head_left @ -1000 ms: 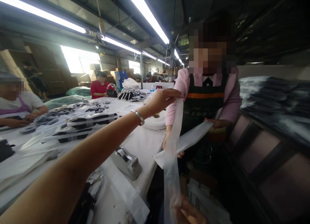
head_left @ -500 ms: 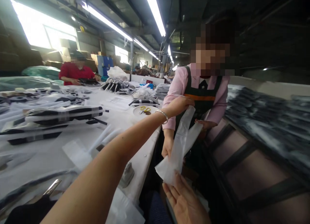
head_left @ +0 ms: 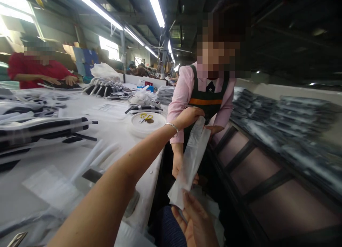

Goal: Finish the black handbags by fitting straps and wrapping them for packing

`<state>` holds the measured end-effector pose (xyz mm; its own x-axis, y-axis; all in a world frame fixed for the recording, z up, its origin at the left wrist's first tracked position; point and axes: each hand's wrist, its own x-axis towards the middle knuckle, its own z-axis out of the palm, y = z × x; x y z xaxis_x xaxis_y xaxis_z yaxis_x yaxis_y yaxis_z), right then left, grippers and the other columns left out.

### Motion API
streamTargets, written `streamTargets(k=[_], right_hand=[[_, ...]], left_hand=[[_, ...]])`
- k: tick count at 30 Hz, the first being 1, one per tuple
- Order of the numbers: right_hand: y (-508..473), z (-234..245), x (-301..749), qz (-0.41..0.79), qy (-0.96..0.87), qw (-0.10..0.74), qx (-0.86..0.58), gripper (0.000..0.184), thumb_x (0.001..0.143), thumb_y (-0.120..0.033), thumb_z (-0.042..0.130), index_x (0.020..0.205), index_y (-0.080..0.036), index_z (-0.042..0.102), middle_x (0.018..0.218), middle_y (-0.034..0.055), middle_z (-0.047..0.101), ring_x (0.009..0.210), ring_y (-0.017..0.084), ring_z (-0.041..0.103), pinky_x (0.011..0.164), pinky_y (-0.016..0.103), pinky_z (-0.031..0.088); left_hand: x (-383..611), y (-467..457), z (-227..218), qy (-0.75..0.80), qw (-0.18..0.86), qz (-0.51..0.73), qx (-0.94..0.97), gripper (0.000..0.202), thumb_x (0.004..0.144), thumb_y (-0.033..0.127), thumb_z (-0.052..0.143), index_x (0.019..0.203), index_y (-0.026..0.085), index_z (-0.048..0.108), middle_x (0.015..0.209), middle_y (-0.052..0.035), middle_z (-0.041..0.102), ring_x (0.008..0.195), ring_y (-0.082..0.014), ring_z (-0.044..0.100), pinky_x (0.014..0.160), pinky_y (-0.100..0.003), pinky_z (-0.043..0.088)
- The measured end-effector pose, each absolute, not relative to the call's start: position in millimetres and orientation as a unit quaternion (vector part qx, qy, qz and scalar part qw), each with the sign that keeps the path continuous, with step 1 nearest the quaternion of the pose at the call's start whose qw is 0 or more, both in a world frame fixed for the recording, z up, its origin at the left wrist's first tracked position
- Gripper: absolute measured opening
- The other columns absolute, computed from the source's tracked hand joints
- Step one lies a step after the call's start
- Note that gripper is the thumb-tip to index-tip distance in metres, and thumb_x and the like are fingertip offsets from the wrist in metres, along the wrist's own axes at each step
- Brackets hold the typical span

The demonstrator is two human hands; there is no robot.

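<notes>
A long, translucent white plastic bag (head_left: pixel 190 161) stretches slantwise between my hands. My left hand (head_left: pixel 191 117), with a silver bangle at the wrist, grips its far upper end. At the near lower end, my right hand (head_left: pixel 196 218) pinches the edge between thumb and fingers, palm turned up. Facing me is a co-worker (head_left: pixel 207 94) in a pink top and dark apron. One of the co-worker's hands (head_left: pixel 177 165) is behind the bag's left side; the other (head_left: pixel 215 129) is by its upper right edge, and its grip is partly hidden.
On the white table (head_left: pixel 145 175) to my left lie wrapped black-and-white bundles (head_left: pixel 48 127) and yellow scissors (head_left: pixel 146 117) on a round white roll (head_left: pixel 130 127). Stacks of wrapped goods (head_left: pixel 307 115) stand at right behind a dark frame (head_left: pixel 251 183). Another person in red (head_left: pixel 40 69) works across the table.
My view has swung right. The two strips of plastic that were spread apart now lie together, with the co-worker's hand on the right closer to my left hand.
</notes>
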<state>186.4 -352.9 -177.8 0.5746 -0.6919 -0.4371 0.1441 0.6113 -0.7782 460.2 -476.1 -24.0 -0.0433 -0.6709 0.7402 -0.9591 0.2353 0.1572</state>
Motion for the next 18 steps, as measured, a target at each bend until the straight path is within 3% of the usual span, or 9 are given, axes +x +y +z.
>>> streamTargets(k=[7, 10, 12, 15, 18], right_hand=[[-349, -194, 190, -0.353, 0.398, 0.743, -0.407, 0.058, 0.057, -0.049, 0.091, 0.104, -0.018, 0.075, 0.115, 0.0097, 0.073, 0.105, 0.031, 0.068, 0.074, 0.035, 0.061], [-355, -200, 184, -0.378, 0.405, 0.705, -0.443, 0.067, 0.057, -0.051, 0.09, 0.111, -0.017, 0.072, 0.108, 0.0098, 0.075, 0.097, 0.03, 0.071, 0.07, 0.033, 0.06], [-362, -203, 175, -0.383, 0.398, 0.685, -0.475, 0.078, 0.057, -0.052, 0.089, 0.123, -0.017, 0.065, 0.097, 0.0085, 0.077, 0.087, 0.029, 0.072, 0.065, 0.033, 0.059], [-374, -209, 159, -0.383, 0.398, 0.683, -0.478, 0.099, 0.054, -0.054, 0.091, 0.137, -0.02, 0.049, 0.082, 0.0053, 0.077, 0.071, 0.026, 0.072, 0.056, 0.03, 0.055], [-383, -213, 140, -0.365, 0.422, 0.706, -0.437, 0.095, 0.044, -0.055, 0.094, 0.124, -0.019, 0.058, 0.076, 0.0053, 0.077, 0.064, 0.024, 0.071, 0.053, 0.029, 0.052]], left_hand=[[459, -482, -33, -0.7, 0.389, 0.171, 0.574, 0.033, 0.088, 0.003, 0.048, 0.106, 0.015, 0.073, 0.116, -0.0042, 0.073, 0.11, -0.0188, 0.063, 0.102, -0.026, 0.047], [461, -483, -38, -0.707, 0.399, 0.161, 0.562, 0.02, 0.093, 0.012, 0.054, 0.104, 0.015, 0.071, 0.113, -0.0041, 0.072, 0.11, -0.0223, 0.064, 0.102, -0.037, 0.048], [462, -485, -42, -0.708, 0.406, 0.154, 0.557, 0.016, 0.095, 0.024, 0.059, 0.105, 0.014, 0.068, 0.113, -0.0052, 0.07, 0.109, -0.0244, 0.064, 0.099, -0.045, 0.049], [465, -493, -48, -0.704, 0.415, 0.136, 0.56, 0.02, 0.096, 0.032, 0.06, 0.105, 0.015, 0.067, 0.113, -0.0071, 0.068, 0.106, -0.0226, 0.064, 0.096, -0.046, 0.051], [463, -505, -56, -0.708, 0.415, 0.101, 0.562, 0.021, 0.096, 0.032, 0.06, 0.105, 0.015, 0.066, 0.112, -0.0072, 0.067, 0.104, -0.022, 0.064, 0.095, -0.046, 0.052]])
